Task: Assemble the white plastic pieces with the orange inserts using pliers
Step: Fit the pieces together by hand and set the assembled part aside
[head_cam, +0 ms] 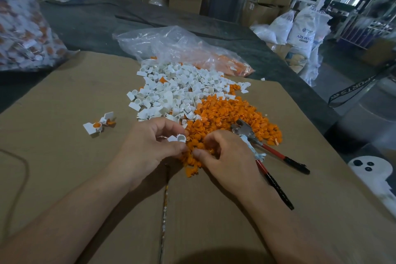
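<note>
Cardboard (pixel 64 167): we work on a flat brown sheet that carries everything below.
Done pair (pixel 99 124): two white pieces with orange already in them sit toward the left edge, well apart from the piles.
Left hand (pixel 150 146): we pinch one white piece (pixel 180 138) between thumb and fingertips, its round socket facing up, at the near edge of the piles.
White pile (pixel 171 92): loose white pieces are heaped mid-sheet, running toward the far edge.
Inserts (pixel 231 118): an orange heap touches the white pile on its right.
Right hand (pixel 225 156): our fingers curl down into the near side of the inserts with the thumb tip against them. We cannot tell whether one is pinched.
Pliers (pixel 274 152): they are in neither hand. The head rests on the inserts and the red-and-black handles splay toward the right edge, one passing under our right wrist.
Handling: we judge both parts light, stiff and smooth, so they may slip or flick away if squeezed off-centre. The thin flat tab looks likeliest to bend.
Where to hold: we would hold the white piece by its flat tab, leaving the socket free. We would take an insert by its rim between thumb and forefinger, and the pliers by both handles, past the taped stretch.
</note>
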Available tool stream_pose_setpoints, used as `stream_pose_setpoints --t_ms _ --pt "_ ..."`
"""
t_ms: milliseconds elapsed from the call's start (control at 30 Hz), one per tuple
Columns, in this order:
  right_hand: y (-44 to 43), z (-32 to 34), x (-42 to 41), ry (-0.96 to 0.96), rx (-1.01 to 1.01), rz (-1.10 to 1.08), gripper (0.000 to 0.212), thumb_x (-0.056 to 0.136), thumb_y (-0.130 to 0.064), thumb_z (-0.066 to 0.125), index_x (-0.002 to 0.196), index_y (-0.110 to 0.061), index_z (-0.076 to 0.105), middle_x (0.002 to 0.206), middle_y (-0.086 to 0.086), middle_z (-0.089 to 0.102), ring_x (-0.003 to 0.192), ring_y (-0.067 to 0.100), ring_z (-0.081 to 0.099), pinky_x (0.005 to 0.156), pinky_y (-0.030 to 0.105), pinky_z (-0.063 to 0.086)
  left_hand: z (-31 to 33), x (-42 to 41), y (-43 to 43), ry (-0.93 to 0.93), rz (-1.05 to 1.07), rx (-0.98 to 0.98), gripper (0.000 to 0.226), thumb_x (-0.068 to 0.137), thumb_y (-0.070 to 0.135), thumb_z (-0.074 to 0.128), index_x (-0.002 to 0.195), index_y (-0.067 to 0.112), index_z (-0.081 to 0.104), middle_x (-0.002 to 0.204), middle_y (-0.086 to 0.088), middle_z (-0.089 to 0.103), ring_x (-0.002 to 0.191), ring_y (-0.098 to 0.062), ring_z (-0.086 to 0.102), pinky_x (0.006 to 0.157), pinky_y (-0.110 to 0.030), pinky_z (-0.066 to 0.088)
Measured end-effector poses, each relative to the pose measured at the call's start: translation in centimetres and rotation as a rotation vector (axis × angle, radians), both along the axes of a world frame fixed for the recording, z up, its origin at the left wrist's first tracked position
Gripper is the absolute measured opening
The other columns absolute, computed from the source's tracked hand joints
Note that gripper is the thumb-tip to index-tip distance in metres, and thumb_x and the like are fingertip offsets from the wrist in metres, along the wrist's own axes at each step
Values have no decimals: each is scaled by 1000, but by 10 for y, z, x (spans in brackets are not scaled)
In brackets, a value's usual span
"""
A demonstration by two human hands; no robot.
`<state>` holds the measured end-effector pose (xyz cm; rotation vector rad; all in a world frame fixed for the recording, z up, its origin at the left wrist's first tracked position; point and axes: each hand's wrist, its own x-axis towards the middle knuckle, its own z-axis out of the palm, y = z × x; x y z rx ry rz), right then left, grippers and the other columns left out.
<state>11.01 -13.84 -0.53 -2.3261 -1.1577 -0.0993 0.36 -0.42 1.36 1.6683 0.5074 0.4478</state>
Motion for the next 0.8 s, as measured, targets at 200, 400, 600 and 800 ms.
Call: stream_pose_setpoints --t_ms 200,400,600,800 --pt "1 -3 1 -42 -57 7 31 88 -44 53 111 -26 59 101 -11 51 98 5 44 75 19 33 1 0 -1 -31 -27 -71 25 74 -7 68 81 16 71 73 -8 68 57 -9 63 52 -17 51" --pt "-1 -1 0 -12 82 44 12 85 -33 61 90 -22 59 83 -13 49 80 3 44 66 14 33 3 1 -3 -53 -45 -134 23 76 -11 64 85 9 69 81 -23 66 59 -13 67 54 -14 52" --pt "-4 7 -6 175 364 56 14 73 -41 67 75 -38 54 69 -14 57 69 3 54 58 17 45 3 1 -3 -63 -73 -194 23 75 -7 64 91 9 66 60 -12 63 54 -14 66 52 -15 52" --pt "-5 8 -11 161 393 160 11 75 -38 66 83 -29 67 70 -19 58 70 5 56 59 17 46 1 2 -6 -25 -99 -189 23 72 -6 67 89 9 66 51 0 61 56 -15 67 52 -17 52"
